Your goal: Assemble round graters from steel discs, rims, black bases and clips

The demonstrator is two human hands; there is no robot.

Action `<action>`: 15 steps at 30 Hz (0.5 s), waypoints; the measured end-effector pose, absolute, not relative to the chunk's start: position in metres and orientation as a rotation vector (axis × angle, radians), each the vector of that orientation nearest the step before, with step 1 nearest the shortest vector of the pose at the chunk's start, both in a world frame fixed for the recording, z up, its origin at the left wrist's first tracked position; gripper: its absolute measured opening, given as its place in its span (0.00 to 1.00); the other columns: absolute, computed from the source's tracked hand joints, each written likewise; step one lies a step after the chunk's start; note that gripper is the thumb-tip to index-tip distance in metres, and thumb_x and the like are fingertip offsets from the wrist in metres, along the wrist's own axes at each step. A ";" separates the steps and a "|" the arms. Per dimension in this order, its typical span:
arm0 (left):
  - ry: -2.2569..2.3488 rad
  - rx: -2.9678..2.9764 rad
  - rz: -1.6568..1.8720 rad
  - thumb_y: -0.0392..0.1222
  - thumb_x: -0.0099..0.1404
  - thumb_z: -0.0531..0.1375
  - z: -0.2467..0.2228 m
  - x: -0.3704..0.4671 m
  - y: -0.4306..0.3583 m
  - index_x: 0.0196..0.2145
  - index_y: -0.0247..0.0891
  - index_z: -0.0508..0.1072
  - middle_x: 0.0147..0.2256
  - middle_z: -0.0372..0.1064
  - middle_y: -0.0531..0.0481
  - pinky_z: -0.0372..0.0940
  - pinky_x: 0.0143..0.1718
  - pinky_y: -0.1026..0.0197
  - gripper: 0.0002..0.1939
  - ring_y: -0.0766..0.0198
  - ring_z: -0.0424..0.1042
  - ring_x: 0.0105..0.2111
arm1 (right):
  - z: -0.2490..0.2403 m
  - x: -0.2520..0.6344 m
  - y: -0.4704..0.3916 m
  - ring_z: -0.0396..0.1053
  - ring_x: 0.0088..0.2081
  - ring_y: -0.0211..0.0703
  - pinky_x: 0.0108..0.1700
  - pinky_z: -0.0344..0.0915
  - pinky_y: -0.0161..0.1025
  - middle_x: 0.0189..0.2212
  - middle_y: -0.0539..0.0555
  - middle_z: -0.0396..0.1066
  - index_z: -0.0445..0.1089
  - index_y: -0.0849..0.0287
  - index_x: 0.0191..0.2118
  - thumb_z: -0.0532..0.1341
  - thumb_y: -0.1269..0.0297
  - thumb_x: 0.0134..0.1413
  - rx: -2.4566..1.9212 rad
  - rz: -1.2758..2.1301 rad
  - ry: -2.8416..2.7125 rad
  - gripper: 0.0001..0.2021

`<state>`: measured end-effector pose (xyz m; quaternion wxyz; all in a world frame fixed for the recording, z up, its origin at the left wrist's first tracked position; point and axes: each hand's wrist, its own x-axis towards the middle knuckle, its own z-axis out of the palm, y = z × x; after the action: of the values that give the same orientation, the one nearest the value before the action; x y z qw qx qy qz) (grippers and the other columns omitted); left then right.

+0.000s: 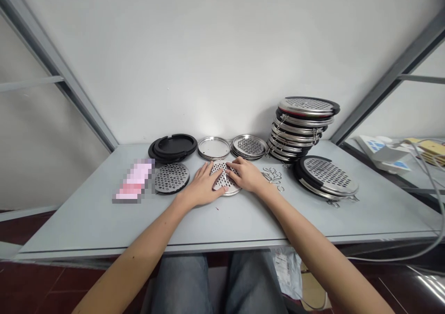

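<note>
A round metal grater plate (222,177) with rows of holes lies on the table in front of me, partly hidden by my hands. My left hand (201,184) rests on its left side, fingers and thumb spread apart over the rim and surface. From the right, my right hand (248,175) reaches onto the plate with its fingers stretched out and touching the holes. To the left lies a separate round perforated grater plate (172,178) with a black edge. Small wire rings and clips (273,176) are scattered right of my right hand.
Along the wall stand black round trays (175,144), plain metal rings or lids (213,148) and stacked perforated plates (249,146). A tall stack of graters (301,128) rises at the back right, with more black-rimmed graters (328,175) before it. A pixelated pink item (135,180) lies left.
</note>
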<state>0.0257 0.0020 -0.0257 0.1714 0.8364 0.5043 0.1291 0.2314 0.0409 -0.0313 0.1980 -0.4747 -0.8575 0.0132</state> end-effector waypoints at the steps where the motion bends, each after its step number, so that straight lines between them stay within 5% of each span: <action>1: 1.435 2.377 0.372 0.65 0.65 0.50 -0.026 0.026 0.002 0.65 0.43 0.54 0.69 0.33 0.44 0.42 0.65 0.46 0.37 0.46 0.34 0.68 | -0.032 0.232 0.041 0.69 0.42 0.47 0.45 0.63 0.41 0.40 0.59 0.67 0.70 0.56 0.52 0.51 0.54 0.64 -1.325 0.054 -2.383 0.19; 15: 1.448 2.379 0.380 0.67 0.63 0.50 -0.026 0.022 0.003 0.66 0.37 0.47 0.69 0.33 0.41 0.41 0.66 0.49 0.43 0.49 0.33 0.68 | -0.040 0.243 0.051 0.66 0.51 0.53 0.55 0.62 0.49 0.51 0.63 0.66 0.69 0.59 0.55 0.52 0.54 0.62 -1.203 0.157 -2.321 0.21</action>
<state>0.0218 0.0034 -0.0265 0.1645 0.8348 0.5082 0.1334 0.2428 0.0512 -0.0403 0.2582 -0.4438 -0.8562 0.0579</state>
